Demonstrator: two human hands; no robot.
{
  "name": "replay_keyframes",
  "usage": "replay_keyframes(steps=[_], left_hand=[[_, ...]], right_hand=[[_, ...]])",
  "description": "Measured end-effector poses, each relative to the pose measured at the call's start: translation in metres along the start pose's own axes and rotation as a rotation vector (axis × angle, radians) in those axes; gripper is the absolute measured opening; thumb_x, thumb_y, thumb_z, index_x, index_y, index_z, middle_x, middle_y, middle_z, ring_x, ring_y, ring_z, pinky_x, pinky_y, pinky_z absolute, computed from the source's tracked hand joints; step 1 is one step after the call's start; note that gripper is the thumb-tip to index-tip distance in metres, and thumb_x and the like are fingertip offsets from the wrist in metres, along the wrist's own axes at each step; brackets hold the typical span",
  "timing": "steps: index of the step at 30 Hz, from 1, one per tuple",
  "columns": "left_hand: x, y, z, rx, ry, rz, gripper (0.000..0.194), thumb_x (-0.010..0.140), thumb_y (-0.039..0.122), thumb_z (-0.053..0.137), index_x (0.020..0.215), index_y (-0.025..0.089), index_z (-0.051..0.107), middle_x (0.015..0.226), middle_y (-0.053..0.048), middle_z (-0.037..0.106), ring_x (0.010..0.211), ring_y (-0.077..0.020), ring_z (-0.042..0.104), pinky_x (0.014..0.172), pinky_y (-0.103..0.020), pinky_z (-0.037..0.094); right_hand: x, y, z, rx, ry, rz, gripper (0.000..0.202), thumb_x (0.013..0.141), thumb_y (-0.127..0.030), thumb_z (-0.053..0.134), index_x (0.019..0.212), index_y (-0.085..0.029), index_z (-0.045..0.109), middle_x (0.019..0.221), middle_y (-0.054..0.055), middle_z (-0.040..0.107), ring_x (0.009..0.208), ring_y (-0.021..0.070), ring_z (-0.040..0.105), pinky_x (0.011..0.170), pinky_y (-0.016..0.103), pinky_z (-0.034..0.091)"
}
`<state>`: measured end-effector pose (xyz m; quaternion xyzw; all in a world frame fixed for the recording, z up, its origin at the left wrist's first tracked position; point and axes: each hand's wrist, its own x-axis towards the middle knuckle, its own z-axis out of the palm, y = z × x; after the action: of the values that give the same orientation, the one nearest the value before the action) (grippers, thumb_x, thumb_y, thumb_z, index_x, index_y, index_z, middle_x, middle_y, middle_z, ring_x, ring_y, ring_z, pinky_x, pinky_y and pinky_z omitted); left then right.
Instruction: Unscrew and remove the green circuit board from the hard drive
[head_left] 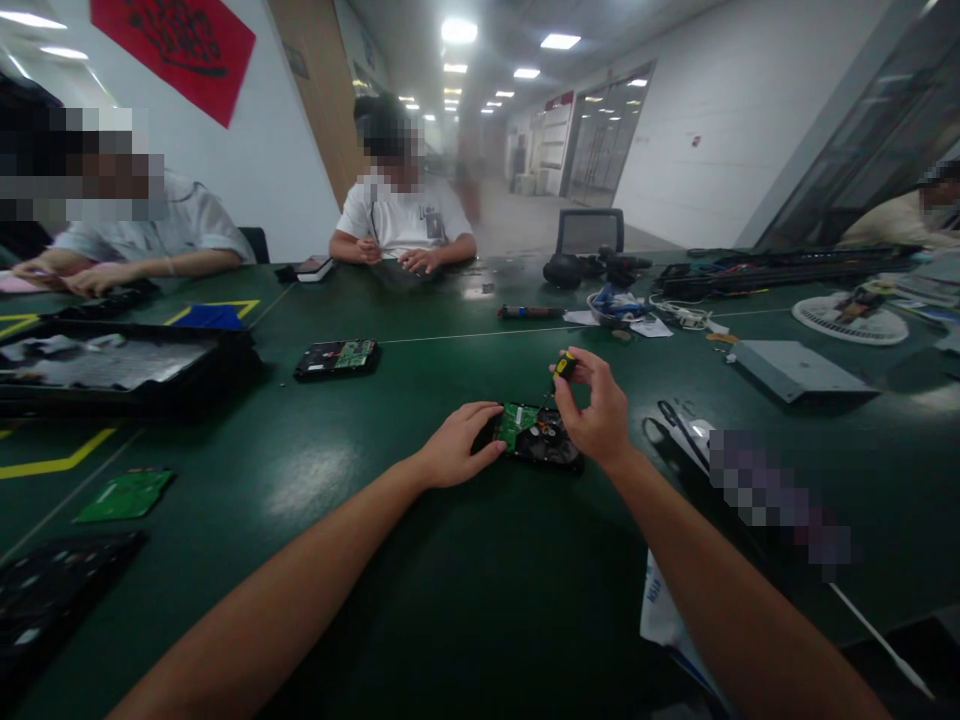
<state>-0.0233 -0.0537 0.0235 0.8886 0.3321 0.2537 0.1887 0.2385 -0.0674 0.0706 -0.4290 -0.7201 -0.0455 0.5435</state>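
Observation:
A black hard drive with a green circuit board point(517, 426) lies flat on the dark green table point(450, 560). My left hand point(459, 445) grips its left end, thumb on the near edge and fingers on the far edge. Above the drive's right part, my right hand point(596, 405) is closed around a short yellow and black screwdriver point(564, 367), held nearly upright. The screwdriver's shaft points down toward the drive; whether its tip touches is too small to tell.
Another drive point(336, 358) lies beyond my left hand. A loose green board point(126, 496) and black tray point(112, 370) are at left. At right are a silver box point(799, 370) and power strip point(772, 490). People sit across the table.

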Motion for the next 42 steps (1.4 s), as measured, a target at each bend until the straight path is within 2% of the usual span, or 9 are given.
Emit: replay_keyframes(steps=[5,9,14,19,23,27,31,36,42], left_hand=[[0.001,0.002,-0.001,0.031,-0.024,0.009,0.065,0.098,0.053,0.053,0.151,0.015,0.045,0.151,-0.018,0.051,0.140,-0.0323,0.047,0.120,-0.052,0.038],[0.004,0.001,-0.006,0.021,-0.052,0.004,0.066,0.098,0.058,0.052,0.151,0.018,0.044,0.151,-0.017,0.051,0.139,-0.0322,0.047,0.118,-0.053,0.039],[0.010,-0.010,-0.016,0.003,-0.103,0.048,0.073,0.090,0.065,0.062,0.147,0.021,0.050,0.144,-0.015,0.057,0.134,-0.0322,0.051,0.114,-0.053,0.042],[0.011,-0.019,-0.016,-0.048,-0.086,0.053,0.079,0.083,0.066,0.071,0.146,0.023,0.052,0.143,-0.014,0.057,0.134,-0.0323,0.051,0.114,-0.052,0.041],[0.009,-0.020,-0.014,-0.089,-0.085,0.036,0.082,0.079,0.065,0.075,0.147,0.026,0.051,0.146,-0.013,0.056,0.137,-0.0334,0.049,0.115,-0.054,0.040],[0.007,-0.015,-0.014,-0.080,-0.093,0.030,0.089,0.076,0.065,0.078,0.150,0.025,0.049,0.148,-0.015,0.054,0.138,-0.0341,0.048,0.116,-0.055,0.040],[0.005,-0.011,-0.011,-0.043,-0.090,0.009,0.091,0.078,0.065,0.076,0.152,0.022,0.046,0.147,-0.016,0.054,0.137,-0.0338,0.049,0.116,-0.054,0.040],[0.005,-0.010,-0.011,-0.041,-0.090,-0.004,0.090,0.077,0.066,0.076,0.151,0.025,0.047,0.148,-0.015,0.054,0.137,-0.0340,0.048,0.115,-0.056,0.040],[0.006,-0.009,-0.013,-0.069,-0.090,-0.011,0.076,0.088,0.065,0.065,0.150,0.024,0.048,0.147,-0.014,0.055,0.137,-0.0320,0.049,0.115,-0.054,0.042]], right_hand=[[-0.001,0.002,0.002,-0.042,0.040,0.008,0.048,0.091,-0.028,0.068,0.136,-0.026,0.052,0.121,0.010,0.063,0.092,0.0224,0.069,0.079,0.040,0.063],[-0.001,0.000,0.003,-0.027,0.017,0.004,0.050,0.094,-0.025,0.064,0.140,-0.026,0.048,0.124,0.010,0.063,0.097,0.0230,0.069,0.086,0.042,0.062],[-0.001,-0.001,0.004,-0.020,0.018,0.021,0.049,0.093,-0.025,0.065,0.139,-0.027,0.049,0.124,0.010,0.063,0.092,0.0220,0.070,0.083,0.042,0.063],[-0.004,-0.003,0.007,-0.030,0.044,0.001,0.052,0.091,-0.026,0.068,0.138,-0.027,0.048,0.119,0.010,0.064,0.088,0.0219,0.069,0.084,0.045,0.062],[-0.005,-0.004,0.009,0.045,0.011,0.021,0.052,0.095,-0.022,0.061,0.143,-0.027,0.042,0.127,0.011,0.063,0.100,0.0230,0.070,0.090,0.044,0.062],[-0.006,-0.003,0.007,-0.012,0.026,-0.009,0.049,0.093,-0.024,0.067,0.138,-0.028,0.049,0.120,0.009,0.063,0.096,0.0226,0.069,0.085,0.043,0.063],[-0.006,-0.004,0.005,-0.022,0.014,-0.044,0.048,0.092,-0.025,0.067,0.137,-0.028,0.051,0.121,0.008,0.064,0.099,0.0235,0.069,0.088,0.044,0.062],[-0.007,-0.006,0.005,0.012,-0.022,0.009,0.049,0.095,-0.025,0.062,0.141,-0.030,0.047,0.123,0.008,0.066,0.098,0.0235,0.071,0.090,0.046,0.062],[-0.006,-0.003,0.004,-0.027,0.009,0.001,0.046,0.093,-0.029,0.068,0.136,-0.030,0.052,0.117,0.007,0.066,0.092,0.0234,0.069,0.085,0.047,0.063]])
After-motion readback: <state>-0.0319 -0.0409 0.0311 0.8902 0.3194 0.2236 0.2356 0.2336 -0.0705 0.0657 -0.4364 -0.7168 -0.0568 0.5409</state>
